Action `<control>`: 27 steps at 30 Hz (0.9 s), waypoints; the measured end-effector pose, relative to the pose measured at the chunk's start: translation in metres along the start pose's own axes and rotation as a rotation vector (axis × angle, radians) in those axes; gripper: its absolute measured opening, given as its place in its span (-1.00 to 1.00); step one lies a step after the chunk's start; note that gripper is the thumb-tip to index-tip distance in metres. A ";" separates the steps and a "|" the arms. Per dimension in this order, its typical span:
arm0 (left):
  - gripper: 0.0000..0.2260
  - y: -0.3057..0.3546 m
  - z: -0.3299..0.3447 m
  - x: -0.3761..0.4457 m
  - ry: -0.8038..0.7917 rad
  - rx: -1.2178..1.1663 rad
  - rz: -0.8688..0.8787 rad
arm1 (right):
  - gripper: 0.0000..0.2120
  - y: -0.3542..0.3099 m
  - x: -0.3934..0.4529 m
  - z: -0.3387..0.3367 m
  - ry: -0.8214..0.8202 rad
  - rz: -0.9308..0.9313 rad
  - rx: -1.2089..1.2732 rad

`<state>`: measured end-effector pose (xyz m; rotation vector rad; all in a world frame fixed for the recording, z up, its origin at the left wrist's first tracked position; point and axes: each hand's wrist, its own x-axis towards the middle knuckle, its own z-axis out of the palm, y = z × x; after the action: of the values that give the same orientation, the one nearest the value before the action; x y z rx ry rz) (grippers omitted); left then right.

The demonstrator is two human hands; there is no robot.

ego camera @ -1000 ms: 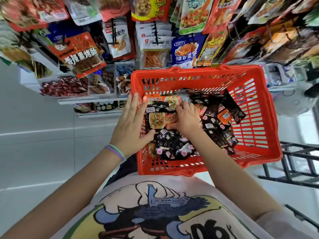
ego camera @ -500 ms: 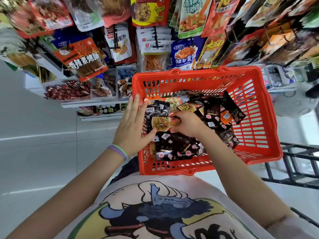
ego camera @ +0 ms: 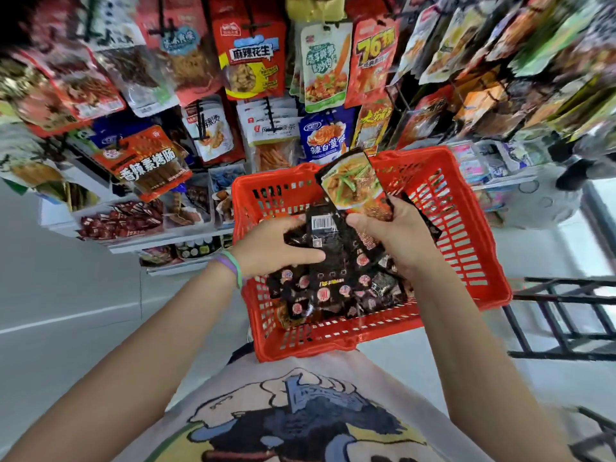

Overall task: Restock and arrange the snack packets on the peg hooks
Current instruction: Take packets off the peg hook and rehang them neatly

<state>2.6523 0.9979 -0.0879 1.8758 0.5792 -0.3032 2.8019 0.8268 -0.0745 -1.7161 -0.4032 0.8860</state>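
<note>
A red plastic basket [ego camera: 473, 208] in front of me holds several black snack packets [ego camera: 336, 288]. My right hand [ego camera: 396, 235] grips a black packet with a noodle picture [ego camera: 350, 185], lifted above the basket. My left hand [ego camera: 276, 248] holds the lower, barcode end of a black packet [ego camera: 325, 228] just beside it. Whether both hands hold one bundle or separate packets I cannot tell. Above hang many snack packets on peg hooks [ego camera: 253, 58], red, green, blue and white.
A low shelf [ego camera: 166, 241] under the pegs carries bins of small red packets [ego camera: 120, 218]. A black metal step frame [ego camera: 563, 315] stands on the floor at right. Grey floor [ego camera: 66, 295] lies at left.
Both hands have come up out of the basket with black packets; the noodle packet is now raised above the rim. The view has tilted up toward the pegs.
</note>
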 end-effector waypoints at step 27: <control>-0.10 0.017 -0.004 0.001 0.254 -0.688 -0.179 | -0.88 0.013 -0.026 -0.059 0.179 0.103 0.528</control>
<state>2.6619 0.9974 -0.0736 1.2032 0.8950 0.0300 2.8260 0.7655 -0.0713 -1.3175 0.0433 0.8152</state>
